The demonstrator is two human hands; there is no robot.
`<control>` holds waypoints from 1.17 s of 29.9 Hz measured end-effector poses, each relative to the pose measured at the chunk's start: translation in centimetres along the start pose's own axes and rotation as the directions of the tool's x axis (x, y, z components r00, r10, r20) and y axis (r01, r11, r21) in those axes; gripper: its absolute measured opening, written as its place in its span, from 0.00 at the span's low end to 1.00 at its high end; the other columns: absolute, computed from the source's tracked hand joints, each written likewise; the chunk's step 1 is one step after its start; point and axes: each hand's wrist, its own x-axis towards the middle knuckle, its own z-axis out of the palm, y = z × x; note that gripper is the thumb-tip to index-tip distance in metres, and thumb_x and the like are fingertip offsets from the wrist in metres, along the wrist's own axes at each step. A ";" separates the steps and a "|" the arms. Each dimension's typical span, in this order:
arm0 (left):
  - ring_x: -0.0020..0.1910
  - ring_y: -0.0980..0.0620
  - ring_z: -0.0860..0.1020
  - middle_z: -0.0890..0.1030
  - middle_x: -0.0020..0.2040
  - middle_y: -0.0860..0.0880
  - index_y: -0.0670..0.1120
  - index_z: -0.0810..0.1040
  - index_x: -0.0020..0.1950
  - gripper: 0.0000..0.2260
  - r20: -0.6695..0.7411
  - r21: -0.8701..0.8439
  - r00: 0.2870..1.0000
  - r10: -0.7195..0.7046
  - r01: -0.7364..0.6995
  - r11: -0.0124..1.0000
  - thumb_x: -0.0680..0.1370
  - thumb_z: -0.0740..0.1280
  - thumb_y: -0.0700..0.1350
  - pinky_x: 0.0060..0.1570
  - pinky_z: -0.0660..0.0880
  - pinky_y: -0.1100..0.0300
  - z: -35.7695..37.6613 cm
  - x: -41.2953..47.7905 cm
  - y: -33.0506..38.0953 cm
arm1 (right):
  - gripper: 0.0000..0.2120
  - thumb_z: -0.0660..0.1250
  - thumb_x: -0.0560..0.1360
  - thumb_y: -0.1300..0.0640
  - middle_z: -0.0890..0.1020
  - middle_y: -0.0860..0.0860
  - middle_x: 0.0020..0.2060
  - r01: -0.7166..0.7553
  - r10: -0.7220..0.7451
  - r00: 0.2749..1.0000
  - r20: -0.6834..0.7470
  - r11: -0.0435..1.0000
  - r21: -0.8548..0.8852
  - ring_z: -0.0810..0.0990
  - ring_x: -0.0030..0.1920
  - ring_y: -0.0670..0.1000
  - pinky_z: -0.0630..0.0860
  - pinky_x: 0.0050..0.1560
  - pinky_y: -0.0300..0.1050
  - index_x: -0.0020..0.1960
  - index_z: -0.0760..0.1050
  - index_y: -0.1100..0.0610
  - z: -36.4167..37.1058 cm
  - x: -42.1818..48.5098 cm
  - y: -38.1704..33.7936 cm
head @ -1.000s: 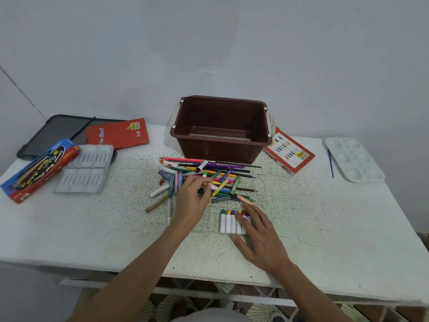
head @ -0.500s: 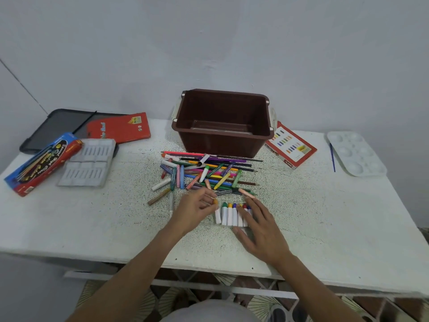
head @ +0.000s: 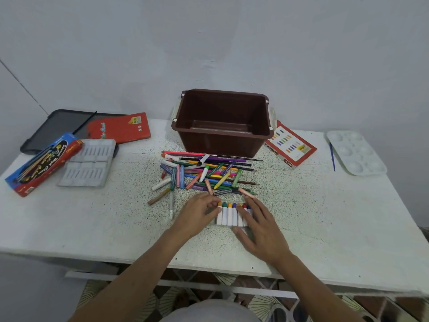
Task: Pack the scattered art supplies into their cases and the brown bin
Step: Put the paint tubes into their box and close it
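Step in hand: seat the orange-tipped crayon (head: 219,211) at the left end of the row of crayons (head: 232,214) in the clear tray (head: 241,225), which sits near the front edge of the tabletop (head: 325,228), roughly mid-width.

My left hand (head: 197,213) has thumb and fingers curled in on that crayon, pinching near its tip; grip is small, not a fist. My right hand (head: 260,231) lies flat and spread, fingers over the right end of the row, holding nothing, just pinning the tray.

Procedure, as I judge it:
1. Keep right hand pressing down so the tray can't skid on the speckled top.
2. Lower the crayon w/ tip pointing toward the back edge, same as its neighbours, touching the green-tipped one beside it.
3. Push it flat before letting go; a tilted one may pop the row.
4. Don't sweep the wrist back: the loose pile of pens and pencils (head: 204,175) lies just behind the tray, and one pink stick almost touches my right fingertips.

The brown bin (head: 222,145) stands behind the pile near the back edge; looks empty, approx. Grey tray (head: 89,162) and boxes wait at the left edge.
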 end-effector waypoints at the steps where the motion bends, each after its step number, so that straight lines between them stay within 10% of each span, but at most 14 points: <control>1: 0.50 0.58 0.76 0.79 0.52 0.53 0.48 0.80 0.62 0.14 -0.012 0.022 1.000 0.023 -0.022 1.000 0.78 0.69 0.49 0.56 0.73 0.60 0.2 -0.2 -0.1 | 0.28 0.57 0.80 0.38 0.66 0.56 0.74 -0.003 0.003 1.000 0.003 1.000 -0.001 0.59 0.76 0.55 0.63 0.73 0.53 0.74 0.68 0.52 0.0 0.0 0.0; 16: 0.54 0.55 0.74 0.77 0.53 0.53 0.48 0.78 0.63 0.20 -0.095 0.192 0.980 0.173 -0.152 0.970 0.80 0.57 0.57 0.56 0.71 0.56 1.2 -1.2 -1.1 | 0.28 0.58 0.80 0.38 0.66 0.55 0.74 0.000 0.000 1.000 -0.007 1.000 0.028 0.58 0.77 0.54 0.65 0.72 0.54 0.74 0.67 0.53 -0.1 0.0 -0.1; 25: 0.44 0.52 0.77 0.81 0.45 0.52 0.48 0.82 0.54 0.07 -0.339 0.307 0.937 0.085 0.024 0.952 0.78 0.67 0.44 0.47 0.72 0.55 -1.2 2.7 -1.8 | 0.29 0.57 0.80 0.37 0.65 0.56 0.75 -0.010 0.010 1.000 0.012 1.000 0.020 0.58 0.77 0.55 0.66 0.71 0.57 0.75 0.66 0.52 0.0 0.0 -0.1; 35: 0.53 0.45 0.78 0.82 0.52 0.47 0.50 0.82 0.58 0.12 -0.212 0.620 0.973 0.088 0.065 0.782 0.76 0.68 0.42 0.56 0.70 0.46 -1.8 6.3 -1.8 | 0.28 0.58 0.80 0.38 0.66 0.57 0.74 -0.012 0.012 1.000 0.013 1.000 0.020 0.60 0.76 0.56 0.69 0.69 0.58 0.74 0.68 0.53 -0.2 0.0 -0.2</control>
